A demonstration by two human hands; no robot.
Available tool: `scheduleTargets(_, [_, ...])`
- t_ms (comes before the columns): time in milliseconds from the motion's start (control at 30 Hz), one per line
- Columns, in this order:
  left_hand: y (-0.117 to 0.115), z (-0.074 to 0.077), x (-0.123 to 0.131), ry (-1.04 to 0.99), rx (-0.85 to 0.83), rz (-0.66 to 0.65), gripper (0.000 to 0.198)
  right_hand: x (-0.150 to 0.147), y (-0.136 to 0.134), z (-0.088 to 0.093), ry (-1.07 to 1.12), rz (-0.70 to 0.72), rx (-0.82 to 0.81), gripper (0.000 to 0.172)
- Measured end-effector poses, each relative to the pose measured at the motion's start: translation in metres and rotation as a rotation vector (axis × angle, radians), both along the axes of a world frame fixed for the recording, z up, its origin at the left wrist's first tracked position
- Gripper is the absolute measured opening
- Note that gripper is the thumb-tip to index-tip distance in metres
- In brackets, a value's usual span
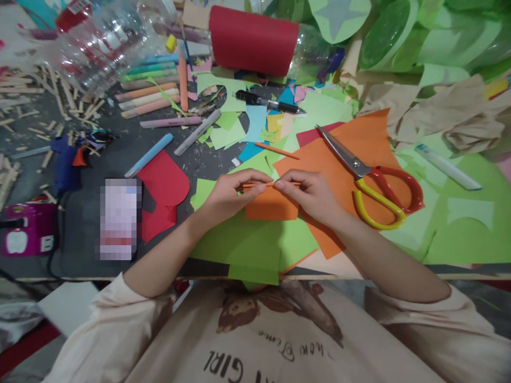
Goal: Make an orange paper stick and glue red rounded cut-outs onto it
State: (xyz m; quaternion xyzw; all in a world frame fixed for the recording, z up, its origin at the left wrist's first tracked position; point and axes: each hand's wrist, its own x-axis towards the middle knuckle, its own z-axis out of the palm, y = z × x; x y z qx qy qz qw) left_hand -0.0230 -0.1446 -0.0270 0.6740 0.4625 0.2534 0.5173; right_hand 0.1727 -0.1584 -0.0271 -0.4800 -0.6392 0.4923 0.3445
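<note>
1. Rolling looks like the step in hand, we'd guess: a small orange paper piece point(271, 207) sits left of the scissors point(361, 166), with a thin orange tube point(249, 185) along its far edge. Can't swear they're one piece.
2. Progress-wise, a slim orange stick point(277, 150) lies loose just left of the scissors' tips, so we'd call that one done. On ours, the flat bit seems to be what's left.
3. Our left hand point(235, 192) has thumb and fingers pinched nearly together on the tube's left half; our right hand point(308, 192) does likewise on the right half. Neither's spread.
4. Direction: the tube's long axis runs left to right, ends pointing sideways, aslant to the scissors' blades. The flat part stretches toward us over green paper point(239, 239), left of the scissors' handles.
</note>
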Motion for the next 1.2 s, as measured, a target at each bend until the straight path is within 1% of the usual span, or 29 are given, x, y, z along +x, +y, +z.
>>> scheduleTargets(100, [0.001, 0.0008, 0.0, -0.022, -0.05, -0.017, 0.032, -0.0003, -0.0005, -0.0028, -0.006, -0.015, 0.009, 0.042])
scheduleTargets(167, [0.0015, 0.0021, 0.0003, -0.009, -0.054, -0.024, 0.032, -0.0007, -0.0006, -0.0037, -0.005, -0.022, 0.013, 0.042])
scheduleTargets(367, [0.0006, 0.003, 0.0007, 0.019, -0.003, 0.018, 0.027, -0.0018, 0.0001, -0.0018, 0.019, -0.021, 0.031, 0.034])
scheduleTargets(567, [-0.0004, 0.0013, -0.0008, 0.019, 0.034, 0.047, 0.026, -0.0006, 0.0008, -0.0015, -0.015, 0.004, -0.005, 0.03])
scheduleTargets(633, [-0.0006, 0.0008, -0.0007, -0.01, 0.044, 0.051, 0.023, 0.0002, 0.0005, -0.0013, -0.016, 0.041, -0.021, 0.032])
scheduleTargets(733, [-0.0008, 0.0004, 0.0, -0.04, 0.053, 0.06, 0.021, 0.0008, 0.0, -0.0004, -0.001, 0.083, -0.02, 0.04])
scheduleTargets(900, [-0.0009, 0.0013, -0.0003, -0.026, 0.047, 0.054, 0.02, 0.0007, 0.0005, 0.0005, 0.013, 0.116, -0.034, 0.049])
scheduleTargets(1200, [0.0004, 0.0008, -0.0018, -0.002, 0.0, 0.032, 0.028, 0.001, 0.0011, 0.001, -0.008, 0.096, 0.004, 0.048])
